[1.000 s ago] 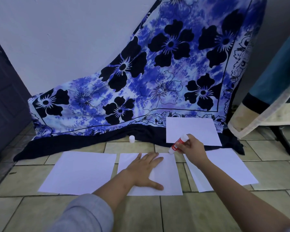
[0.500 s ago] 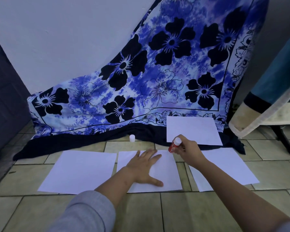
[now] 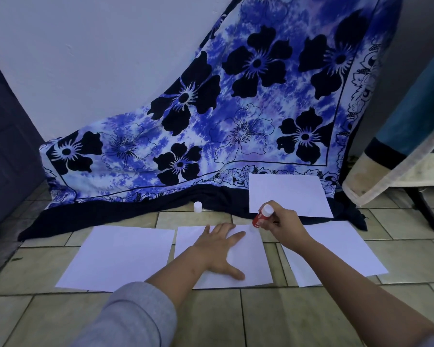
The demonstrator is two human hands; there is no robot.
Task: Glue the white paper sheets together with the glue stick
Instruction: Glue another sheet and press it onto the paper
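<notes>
Left hand (image 3: pixel 217 249) lies flat, fingers spread, on the middle sheet (image 3: pixel 251 269); right hand (image 3: pixel 284 225) grips the glue stick (image 3: pixel 262 216), tip seemingly touching the sheet's one-o'clock corner.

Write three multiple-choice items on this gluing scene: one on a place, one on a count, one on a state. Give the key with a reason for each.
1. Where does the left hand rest?
A. on the middle sheet
B. on the cloth
C. on bare tile

2. How many white sheets show?
A. two
B. four
C. six

3. The glue stick is:
A. capped on the floor
B. uncapped, held in the right hand
C. lying on the cloth

Key: 1 A, palm flat on it. 2 B, three in a row, one on the patterned cloth. 3 B, the white cap stands apart on the floor.
</notes>
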